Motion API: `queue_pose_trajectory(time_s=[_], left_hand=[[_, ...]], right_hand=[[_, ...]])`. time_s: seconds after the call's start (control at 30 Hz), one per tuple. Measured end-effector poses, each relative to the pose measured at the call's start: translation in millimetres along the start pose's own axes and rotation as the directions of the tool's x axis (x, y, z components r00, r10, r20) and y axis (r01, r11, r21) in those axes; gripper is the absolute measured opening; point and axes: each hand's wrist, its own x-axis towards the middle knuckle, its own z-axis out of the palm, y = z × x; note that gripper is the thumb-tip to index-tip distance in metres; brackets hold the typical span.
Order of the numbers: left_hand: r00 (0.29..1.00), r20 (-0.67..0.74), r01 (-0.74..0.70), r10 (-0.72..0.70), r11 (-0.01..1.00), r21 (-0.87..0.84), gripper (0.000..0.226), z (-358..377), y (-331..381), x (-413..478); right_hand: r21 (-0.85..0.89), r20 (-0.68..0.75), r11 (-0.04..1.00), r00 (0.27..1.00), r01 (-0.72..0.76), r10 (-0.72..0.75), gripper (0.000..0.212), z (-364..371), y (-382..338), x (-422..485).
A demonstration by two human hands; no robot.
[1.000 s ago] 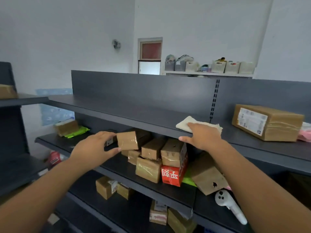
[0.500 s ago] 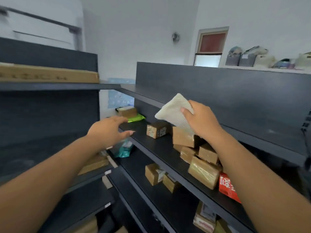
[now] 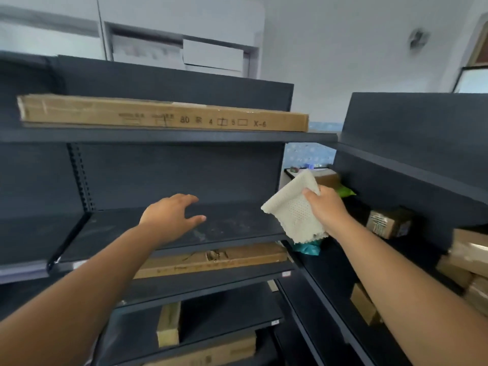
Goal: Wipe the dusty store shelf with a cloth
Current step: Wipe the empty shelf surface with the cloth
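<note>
A dark grey store shelf (image 3: 237, 228) faces me at mid height, its board bare and marked with pale dust smears. My left hand (image 3: 169, 217) hovers over the front part of that board, fingers spread, holding nothing. My right hand (image 3: 327, 210) is in the air just off the board's right end, pinching a cream perforated cloth (image 3: 293, 207) by one edge. The cloth hangs loosely and touches no shelf.
A long flat cardboard box (image 3: 158, 113) lies on the shelf above. Another long box (image 3: 211, 260) lies on the shelf below, with more boxes lower down. The adjoining shelf unit on the right holds small taped boxes (image 3: 388, 223), a teal bag (image 3: 307, 248) and a green packet (image 3: 344, 192).
My view has swung left from the right-hand shelf unit to this one. The right hand lifted the cloth off the upper right shelf and carried it here. The left hand moved over the dusty board.
</note>
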Motion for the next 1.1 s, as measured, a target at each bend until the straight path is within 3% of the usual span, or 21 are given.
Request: queue_pose_trajectory(time_s=[0.13, 0.3, 0.53, 0.63, 0.73, 0.8, 0.9, 1.0, 1.1], left_hand=[[0.998, 0.041, 0.050, -0.049, 0.999, -0.018, 0.063, 19, -71, 26], [0.978, 0.179, 0.109, -0.106, 0.994, -0.006, 0.065, 62, -131, 57], [0.915, 0.342, 0.216, -0.215, 0.976, 0.035, 0.065, 123, -181, 106], [0.880, 0.391, 0.266, -0.269, 0.962, 0.063, 0.060, 147, -192, 115], [0.869, 0.386, 0.285, -0.310, 0.951, 0.123, 0.050, 164, -197, 118], [0.859, 0.387, 0.307, -0.335, 0.942, 0.134, 0.047, 175, -201, 121], [0.856, 0.384, 0.315, -0.346, 0.938, 0.144, 0.040, 187, -211, 117], [0.870, 0.345, 0.320, -0.352, 0.936, 0.148, 0.035, 191, -226, 105], [0.871, 0.310, 0.359, -0.381, 0.924, 0.128, 0.031, 188, -241, 93]], right_hand=[[0.198, -0.010, 0.953, 0.972, -0.229, 0.236, 0.037, 57, 14, 35], [0.436, 0.006, 0.795, 0.885, -0.421, 0.465, 0.033, 100, 45, 63], [0.474, -0.212, 0.810, 0.849, -0.344, 0.485, 0.040, 117, 99, 126], [0.260, -0.387, 0.938, 0.865, -0.231, 0.320, 0.046, 124, 121, 161], [0.018, -0.379, 0.995, 0.921, -0.097, 0.097, 0.042, 144, 149, 191], [-0.106, -0.293, 0.994, 0.956, -0.039, 0.006, 0.037, 168, 174, 208], [-0.218, -0.054, 0.974, 0.997, -0.059, 0.048, 0.035, 222, 202, 221], [-0.556, 0.162, 0.827, 0.987, 0.082, 0.012, 0.037, 280, 208, 213], [-0.638, 0.255, 0.734, 0.963, 0.233, -0.084, 0.042, 335, 188, 184]])
